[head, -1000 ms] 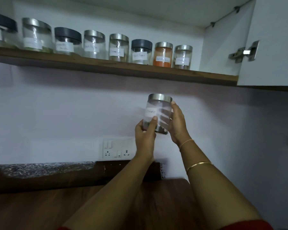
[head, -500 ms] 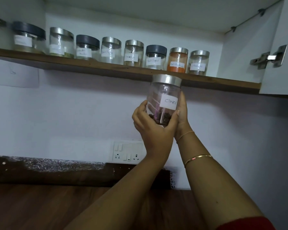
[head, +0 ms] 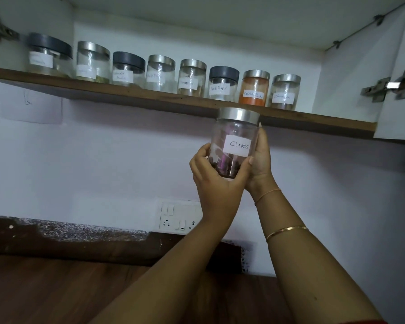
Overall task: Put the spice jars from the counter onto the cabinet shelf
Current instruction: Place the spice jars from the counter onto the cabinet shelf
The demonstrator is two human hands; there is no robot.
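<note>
Clear glass jar with a brushed steel lid and white paper label reading "Cloves" (head: 234, 134): held upright in the air, well above the brown wooden counter (head: 56, 288). Dark cloves lie in its bottom. In this view the lid overlaps the front edge of the brown wooden cabinet shelf (head: 126, 93); the jar body hangs below the board, not on it.

Left hand (head: 216, 183): grasps the jar low down, fingers curled round the left side, thumb across the front under the label.

Right hand (head: 261, 160): wrapped round the right and back of the jar, palm against the glass. A thin gold bangle (head: 287, 231) sits on that forearm.

On the shelf, a row of eight labelled glass jars, some with steel lids, some with dark grey. Toward the right end stand a dark-lidded jar marked "Black Pepper" (head: 222, 84), a steel-lidded jar of orange powder (head: 254, 90), and a last steel-lidded clear jar (head: 284, 92) whose label is not legible. Shelf space shows to the right of that last jar.

White cabinet door (head: 398, 108) stands open at right, metal hinge (head: 388, 86) showing. A white switch-and-socket plate (head: 177, 217) is on the wall behind the left forearm.
</note>
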